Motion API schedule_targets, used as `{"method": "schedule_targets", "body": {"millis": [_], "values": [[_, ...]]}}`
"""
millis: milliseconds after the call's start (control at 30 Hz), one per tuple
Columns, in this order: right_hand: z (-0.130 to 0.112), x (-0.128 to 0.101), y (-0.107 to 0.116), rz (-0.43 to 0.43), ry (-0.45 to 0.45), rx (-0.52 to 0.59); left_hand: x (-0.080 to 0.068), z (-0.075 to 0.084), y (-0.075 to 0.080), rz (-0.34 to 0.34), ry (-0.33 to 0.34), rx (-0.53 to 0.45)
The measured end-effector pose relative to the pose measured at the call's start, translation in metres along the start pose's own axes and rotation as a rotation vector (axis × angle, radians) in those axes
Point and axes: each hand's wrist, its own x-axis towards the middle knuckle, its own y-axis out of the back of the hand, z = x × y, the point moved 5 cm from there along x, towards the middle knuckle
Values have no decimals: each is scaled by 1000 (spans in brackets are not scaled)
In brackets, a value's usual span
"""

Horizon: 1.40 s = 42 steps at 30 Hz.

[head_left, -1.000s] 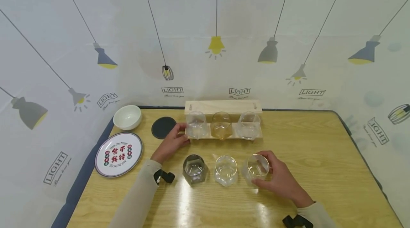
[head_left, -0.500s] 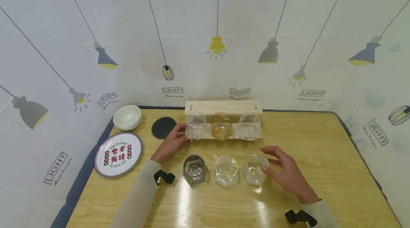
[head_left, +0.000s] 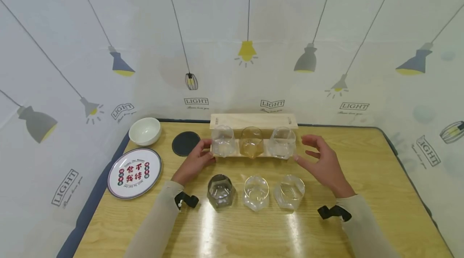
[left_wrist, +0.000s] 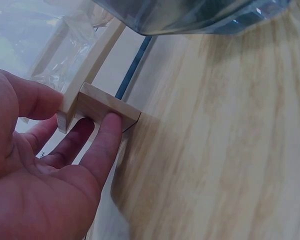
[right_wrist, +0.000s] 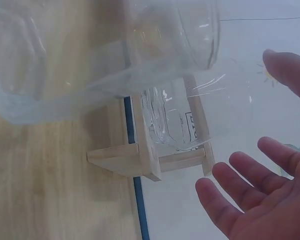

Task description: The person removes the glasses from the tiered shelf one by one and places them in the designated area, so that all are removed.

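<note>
A wooden rack (head_left: 264,121) at the back of the table holds three drinking glasses: a clear glass (head_left: 223,141) on the left, an amber glass (head_left: 251,142) and another clear glass (head_left: 282,142) on the right. My left hand (head_left: 194,164) grips the rack's left end, the thumb on the rail and fingertips against the leg in the left wrist view. Beside the right end is my right hand (head_left: 324,163), fingers spread and holding nothing. In front stand a grey glass (head_left: 220,191), a gold-rimmed clear glass (head_left: 255,192) and a second gold-rimmed glass (head_left: 290,192).
To the left are a white bowl (head_left: 145,131), a round black coaster (head_left: 185,143) and a white plate (head_left: 134,173) with red printed characters. A printed cloth backdrop (head_left: 217,64) rises behind the table (head_left: 377,209).
My right hand has let go of the right gold-rimmed glass and moved away from me to the rack's right end. The left hand has stayed at the rack's left end.
</note>
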Motion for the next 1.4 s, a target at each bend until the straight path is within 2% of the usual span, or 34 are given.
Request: {"method": "schedule_targets", "body": {"millis": [300, 567, 767, 1000, 1200, 1400], "values": [[5, 34, -20, -117, -50, 9, -1, 0, 0, -14, -3, 8], [15, 47, -36, -213, -98, 9, 0, 1, 1, 0, -5, 23], [17, 48, -36, -198, -91, -4, 0, 0, 2, 15, 2, 16], [9, 40, -31, -162, -70, 11, 2, -2, 2, -4, -6, 18], [-17, 30, -18, -80, -15, 13, 2, -2, 2, -4, -7, 8], [-56, 15, -8, -17, 58, 22, 0, -1, 1, -3, -9, 11]]}}
